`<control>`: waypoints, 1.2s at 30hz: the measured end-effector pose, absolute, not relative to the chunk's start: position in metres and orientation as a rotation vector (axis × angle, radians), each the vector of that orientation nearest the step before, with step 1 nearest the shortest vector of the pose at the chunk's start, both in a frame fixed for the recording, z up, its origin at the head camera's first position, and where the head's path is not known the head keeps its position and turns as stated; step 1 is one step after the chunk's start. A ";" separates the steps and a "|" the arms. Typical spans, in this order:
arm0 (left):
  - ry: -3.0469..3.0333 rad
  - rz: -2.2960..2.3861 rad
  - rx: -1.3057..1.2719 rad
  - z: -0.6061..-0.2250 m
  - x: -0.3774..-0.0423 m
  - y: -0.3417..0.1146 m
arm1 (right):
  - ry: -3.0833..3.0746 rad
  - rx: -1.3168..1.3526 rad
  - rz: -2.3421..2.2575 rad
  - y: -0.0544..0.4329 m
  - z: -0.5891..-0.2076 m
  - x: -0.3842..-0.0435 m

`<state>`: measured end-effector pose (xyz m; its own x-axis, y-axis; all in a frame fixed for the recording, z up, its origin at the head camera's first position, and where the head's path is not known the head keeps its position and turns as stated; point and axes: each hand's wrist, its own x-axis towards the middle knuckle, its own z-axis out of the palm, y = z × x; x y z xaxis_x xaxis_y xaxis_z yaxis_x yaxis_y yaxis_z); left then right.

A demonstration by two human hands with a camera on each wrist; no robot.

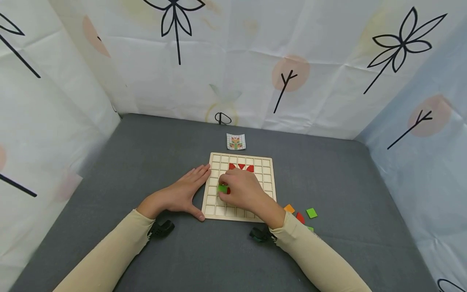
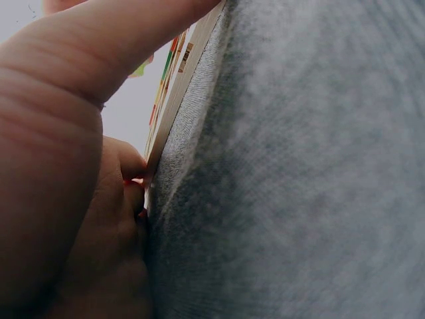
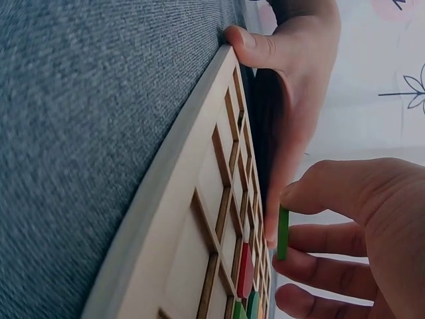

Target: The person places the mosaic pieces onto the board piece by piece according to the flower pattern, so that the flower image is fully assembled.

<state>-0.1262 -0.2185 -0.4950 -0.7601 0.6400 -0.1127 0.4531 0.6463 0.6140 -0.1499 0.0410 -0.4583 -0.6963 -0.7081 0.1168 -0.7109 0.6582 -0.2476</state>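
A wooden grid board [image 1: 220, 211] lies on the grey table. My left hand [image 1: 182, 194] rests along the board's left edge, fingers fairly straight, with the thumb at the near left corner. Over the board, my right hand [image 1: 243, 188] pinches a green square tile [image 3: 283, 232] between thumb and fingers; in the right wrist view the tile stands on edge, a little above the grid. Red pieces [image 1: 250, 168] sit in cells of an upper row. Another red piece [image 3: 245, 269] and green ones lie in the grid, mostly hidden by my right hand in the head view.
Behind the board lies a small pattern card [image 1: 236, 142]. To the right of the board are loose tiles: an orange one [image 1: 289, 208], a red one [image 1: 300, 218], a green one [image 1: 311, 213] and another green one partly behind my sleeve. Printed white cloth [image 1: 248, 93] hangs around the table.
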 end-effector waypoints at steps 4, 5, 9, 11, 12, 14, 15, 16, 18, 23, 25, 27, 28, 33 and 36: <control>2.552 0.822 0.881 -0.495 -0.126 -0.219 | -2.858 1.225 0.435 0.039 -0.459 -0.150; 2.553 0.821 0.884 -0.495 -0.127 -0.218 | -2.857 1.226 0.434 0.039 -0.459 -0.149; 2.553 0.821 0.888 -0.496 -0.127 -0.218 | -2.848 1.227 0.415 0.039 -0.460 -0.150; 2.553 0.821 0.886 -0.496 -0.127 -0.218 | -2.843 1.231 0.413 0.040 -0.460 -0.150; 2.553 0.820 0.885 -0.496 -0.127 -0.218 | -2.841 1.233 0.413 0.040 -0.460 -0.150; 2.554 0.818 0.881 -0.496 -0.127 -0.219 | -2.837 1.241 0.413 0.041 -0.460 -0.149; 2.555 0.817 0.880 -0.496 -0.127 -0.219 | -2.836 1.244 0.412 0.041 -0.460 -0.149; 2.555 0.817 0.881 -0.496 -0.127 -0.219 | -2.835 1.246 0.410 0.041 -0.460 -0.149; 2.555 0.816 0.881 -0.496 -0.127 -0.219 | -2.834 1.249 0.403 0.042 -0.460 -0.149; 2.552 0.822 0.884 -0.495 -0.127 -0.218 | -2.841 1.239 0.403 0.043 -0.461 -0.150; 2.551 0.825 0.884 -0.495 -0.127 -0.218 | -2.846 1.236 0.408 0.043 -0.460 -0.150; 2.552 0.827 0.883 -0.495 -0.127 -0.218 | -2.849 1.237 0.408 0.044 -0.460 -0.150; 2.552 0.827 0.884 -0.495 -0.127 -0.218 | -2.850 1.238 0.405 0.044 -0.461 -0.150; 2.554 0.819 0.883 -0.497 -0.127 -0.219 | -2.852 1.256 0.379 0.043 -0.462 -0.151; 2.555 0.819 0.879 -0.498 -0.127 -0.218 | -2.855 1.259 0.371 0.043 -0.461 -0.150</control>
<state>-0.1273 -0.2185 -0.4976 -0.7605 0.6404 -0.1072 0.4589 0.6469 0.6091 -0.1498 0.0428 -0.4614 -0.6788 -0.7282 0.0944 -0.7282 0.6510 -0.2144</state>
